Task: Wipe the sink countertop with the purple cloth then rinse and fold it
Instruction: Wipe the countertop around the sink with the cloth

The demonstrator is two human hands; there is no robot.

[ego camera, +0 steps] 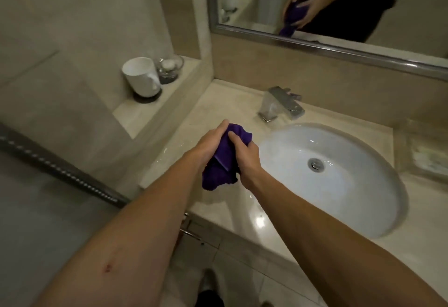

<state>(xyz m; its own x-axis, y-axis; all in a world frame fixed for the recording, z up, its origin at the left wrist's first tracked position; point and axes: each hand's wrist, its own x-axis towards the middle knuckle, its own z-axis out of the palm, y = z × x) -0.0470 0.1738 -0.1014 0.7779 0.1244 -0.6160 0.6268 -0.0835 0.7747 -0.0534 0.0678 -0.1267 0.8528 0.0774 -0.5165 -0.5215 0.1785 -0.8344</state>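
The purple cloth (219, 171) is bunched up between both my hands, held above the beige countertop (213, 110) just left of the white sink basin (339, 185). My left hand (211, 142) holds its left side, fingers stretched along the cloth. My right hand (244, 156) grips its right side with curled fingers. A loose end of the cloth hangs down below my hands. The chrome faucet (281, 106) stands behind the basin; no water runs from it.
A white mug (141, 78) and a small glass dish (169, 68) stand on a ledge at the back left. A mirror (339, 3) hangs above the counter. A clear soap dish (429, 158) sits at the right. A metal hose (60, 168) crosses the left.
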